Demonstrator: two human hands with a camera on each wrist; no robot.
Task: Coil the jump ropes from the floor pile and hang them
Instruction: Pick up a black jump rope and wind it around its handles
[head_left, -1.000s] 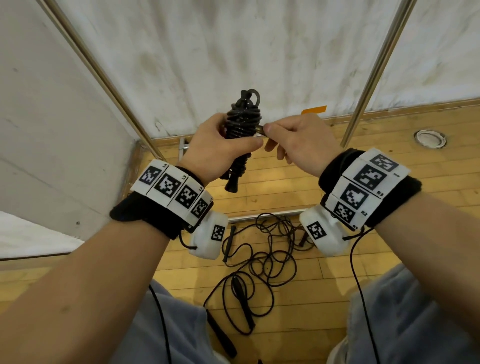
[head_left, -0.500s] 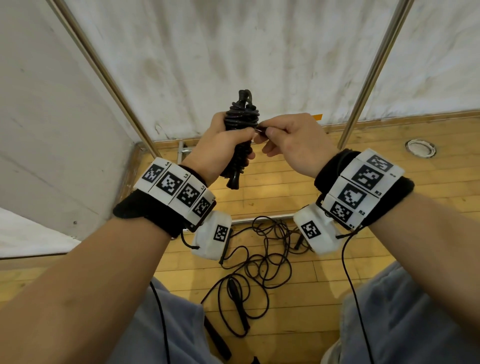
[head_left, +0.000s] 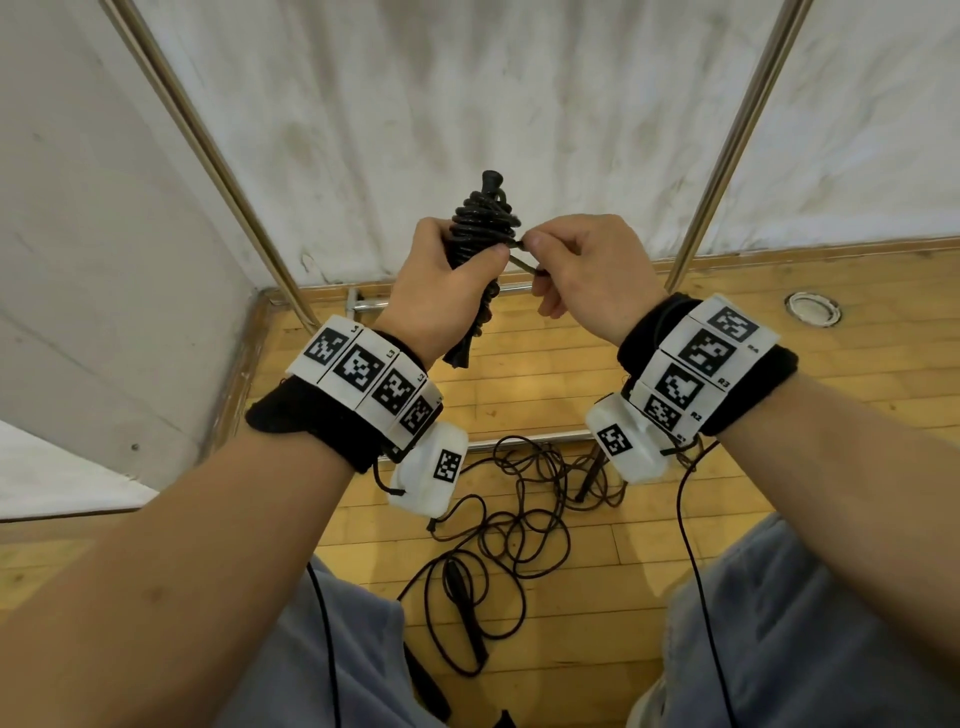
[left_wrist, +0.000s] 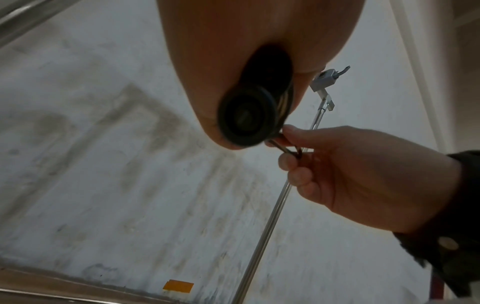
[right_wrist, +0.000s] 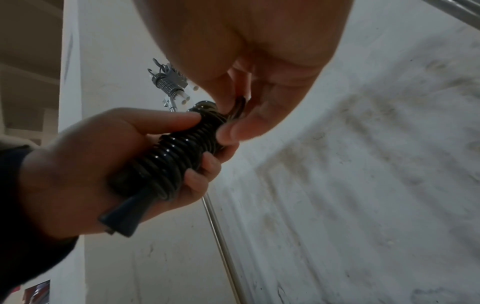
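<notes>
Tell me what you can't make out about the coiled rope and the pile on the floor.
- Black coiled jump rope: its middle is wrapped by the left hand in the head view; blurred in the left wrist view.
- Short rope loop pinched by the right hand: where its end runs is hidden by fingers.
- Tangled black rope pile on the wooden floor: partly behind wrist cameras and knees; count unclear.

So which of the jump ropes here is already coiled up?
The black rope gripped upright in the left hand, cord wound tightly around its handles, the right hand pinching its loose end. The other rope lies in loose tangled loops on the wooden floor.
</notes>
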